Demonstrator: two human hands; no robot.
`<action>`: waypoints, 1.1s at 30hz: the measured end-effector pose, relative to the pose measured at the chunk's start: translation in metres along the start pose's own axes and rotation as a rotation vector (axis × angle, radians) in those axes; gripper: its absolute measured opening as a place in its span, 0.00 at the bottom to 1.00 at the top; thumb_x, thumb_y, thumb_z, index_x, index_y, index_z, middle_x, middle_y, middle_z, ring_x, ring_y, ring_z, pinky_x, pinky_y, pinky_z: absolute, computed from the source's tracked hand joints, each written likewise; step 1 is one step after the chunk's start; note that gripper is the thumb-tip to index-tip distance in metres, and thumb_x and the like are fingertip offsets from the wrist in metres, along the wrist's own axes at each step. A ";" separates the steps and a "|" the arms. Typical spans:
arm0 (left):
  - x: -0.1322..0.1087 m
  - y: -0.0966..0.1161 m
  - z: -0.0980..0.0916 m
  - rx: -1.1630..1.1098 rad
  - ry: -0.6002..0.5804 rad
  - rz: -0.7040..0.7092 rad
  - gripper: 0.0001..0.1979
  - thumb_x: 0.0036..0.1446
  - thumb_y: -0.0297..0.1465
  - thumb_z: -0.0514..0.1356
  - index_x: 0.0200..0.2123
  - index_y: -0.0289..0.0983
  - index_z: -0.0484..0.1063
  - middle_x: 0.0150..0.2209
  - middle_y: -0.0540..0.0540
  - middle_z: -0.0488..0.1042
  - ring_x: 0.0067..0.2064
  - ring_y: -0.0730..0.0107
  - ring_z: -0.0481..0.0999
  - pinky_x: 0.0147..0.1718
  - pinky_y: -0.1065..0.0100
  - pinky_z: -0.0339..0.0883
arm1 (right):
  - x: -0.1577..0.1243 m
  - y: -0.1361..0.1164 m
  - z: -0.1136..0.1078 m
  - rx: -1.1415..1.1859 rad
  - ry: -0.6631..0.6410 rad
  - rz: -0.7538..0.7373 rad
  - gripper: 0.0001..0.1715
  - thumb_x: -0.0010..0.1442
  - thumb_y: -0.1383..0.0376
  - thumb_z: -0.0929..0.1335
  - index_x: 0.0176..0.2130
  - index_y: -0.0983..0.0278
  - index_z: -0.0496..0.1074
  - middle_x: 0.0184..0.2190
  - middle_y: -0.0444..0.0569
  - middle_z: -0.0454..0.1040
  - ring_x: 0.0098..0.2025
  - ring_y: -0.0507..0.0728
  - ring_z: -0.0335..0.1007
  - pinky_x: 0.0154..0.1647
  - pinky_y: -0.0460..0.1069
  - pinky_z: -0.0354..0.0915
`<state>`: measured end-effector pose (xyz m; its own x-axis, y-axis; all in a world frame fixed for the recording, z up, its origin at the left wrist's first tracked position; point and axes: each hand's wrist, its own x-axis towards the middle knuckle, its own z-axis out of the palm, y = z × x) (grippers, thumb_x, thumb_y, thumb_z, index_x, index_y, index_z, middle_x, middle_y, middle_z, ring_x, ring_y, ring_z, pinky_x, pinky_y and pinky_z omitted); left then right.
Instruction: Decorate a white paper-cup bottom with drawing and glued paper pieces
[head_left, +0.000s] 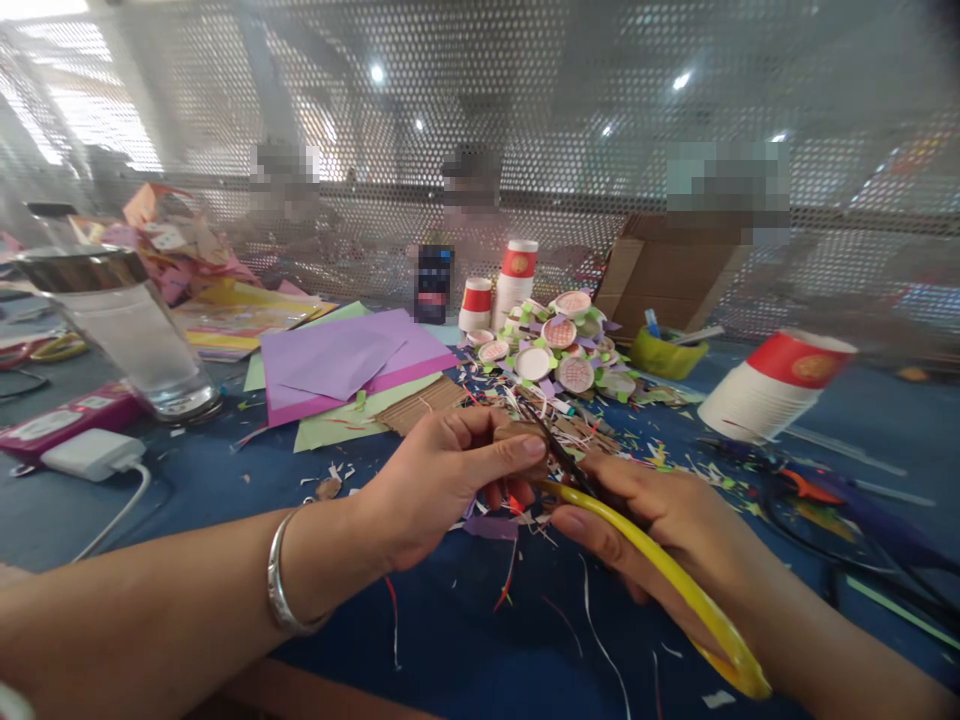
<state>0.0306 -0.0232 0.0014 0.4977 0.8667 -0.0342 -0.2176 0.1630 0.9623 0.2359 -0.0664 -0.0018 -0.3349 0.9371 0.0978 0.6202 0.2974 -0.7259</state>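
My left hand [431, 480], with a silver bangle at its wrist, pinches a small brown piece of cardboard [514, 433] between thumb and fingers. My right hand [675, 525] is closed on a pair of scissors [667, 565] with large yellow handles. The dark blades point away from me and lie right beside the cardboard; whether they touch it I cannot tell. Beneath both hands are paper scraps and thread ends. Just beyond them rises a heap of round paper cup bottoms [533, 363] with green and purple bits.
Purple paper sheets [341, 355] and a corrugated cardboard piece [420, 402] lie left of centre. At left stand a glass jar [139, 345] and a white charger [94, 455]. Stacked paper cups [776, 390] lean at right, near a yellow-green container [667, 355]. A cardboard box [667, 270] stands behind.
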 end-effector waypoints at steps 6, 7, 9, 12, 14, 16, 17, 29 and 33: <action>0.000 0.001 0.001 -0.087 0.034 -0.097 0.11 0.59 0.31 0.68 0.29 0.32 0.71 0.26 0.53 0.74 0.25 0.84 0.71 0.25 0.78 0.58 | -0.001 -0.002 0.001 -0.038 0.054 0.040 0.18 0.63 0.47 0.70 0.37 0.58 0.75 0.18 0.38 0.68 0.13 0.47 0.58 0.12 0.45 0.53; 0.000 0.001 0.001 -0.092 0.036 -0.099 0.11 0.59 0.32 0.68 0.30 0.32 0.72 0.27 0.52 0.74 0.26 0.84 0.71 0.25 0.78 0.58 | -0.001 -0.002 0.000 -0.028 0.052 0.049 0.18 0.63 0.47 0.70 0.36 0.58 0.75 0.17 0.37 0.68 0.12 0.47 0.57 0.12 0.45 0.53; 0.000 0.001 0.001 -0.097 0.035 -0.096 0.10 0.59 0.33 0.68 0.32 0.32 0.73 0.28 0.52 0.74 0.26 0.83 0.72 0.26 0.78 0.59 | -0.001 -0.004 0.000 -0.007 0.053 0.072 0.20 0.62 0.46 0.70 0.35 0.58 0.74 0.15 0.37 0.66 0.12 0.48 0.57 0.11 0.46 0.53; 0.002 0.000 0.000 -0.081 0.037 -0.079 0.12 0.59 0.33 0.68 0.29 0.33 0.71 0.26 0.52 0.73 0.26 0.82 0.70 0.26 0.77 0.58 | -0.001 -0.008 0.000 0.011 0.074 0.066 0.22 0.62 0.44 0.70 0.34 0.59 0.73 0.14 0.37 0.65 0.12 0.48 0.57 0.11 0.47 0.52; 0.003 -0.001 -0.001 -0.066 0.044 -0.046 0.12 0.58 0.33 0.68 0.28 0.33 0.70 0.25 0.53 0.72 0.25 0.82 0.68 0.26 0.76 0.57 | -0.001 -0.010 -0.001 0.015 0.106 0.048 0.22 0.62 0.43 0.69 0.34 0.58 0.73 0.14 0.37 0.65 0.12 0.49 0.57 0.12 0.47 0.52; 0.005 -0.001 -0.002 -0.051 0.055 0.012 0.13 0.57 0.33 0.69 0.27 0.34 0.69 0.24 0.54 0.69 0.25 0.82 0.65 0.26 0.75 0.56 | -0.002 -0.012 -0.002 0.016 0.142 0.046 0.23 0.63 0.42 0.69 0.35 0.58 0.74 0.13 0.37 0.64 0.12 0.49 0.57 0.13 0.47 0.53; 0.005 -0.001 -0.002 -0.038 0.061 0.042 0.14 0.57 0.33 0.69 0.27 0.34 0.69 0.24 0.54 0.68 0.25 0.82 0.63 0.26 0.75 0.56 | -0.002 -0.012 -0.003 0.012 0.156 0.049 0.24 0.63 0.42 0.69 0.36 0.59 0.74 0.13 0.37 0.64 0.13 0.49 0.58 0.13 0.47 0.54; 0.001 0.000 0.000 0.029 0.050 0.102 0.12 0.63 0.34 0.64 0.30 0.35 0.68 0.27 0.53 0.69 0.26 0.81 0.70 0.22 0.77 0.58 | 0.000 -0.002 -0.010 0.075 0.035 -0.023 0.27 0.54 0.41 0.74 0.38 0.60 0.73 0.26 0.42 0.71 0.25 0.51 0.63 0.22 0.46 0.61; 0.000 0.002 0.001 0.018 0.035 0.093 0.09 0.62 0.33 0.64 0.32 0.35 0.69 0.29 0.51 0.73 0.25 0.80 0.74 0.20 0.77 0.59 | -0.003 0.000 -0.010 0.048 0.008 -0.001 0.31 0.50 0.41 0.76 0.40 0.60 0.74 0.27 0.44 0.73 0.26 0.53 0.66 0.24 0.47 0.62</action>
<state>0.0312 -0.0232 0.0034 0.4466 0.8935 0.0467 -0.2463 0.0726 0.9665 0.2443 -0.0671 0.0045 -0.3293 0.9385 0.1040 0.5853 0.2893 -0.7575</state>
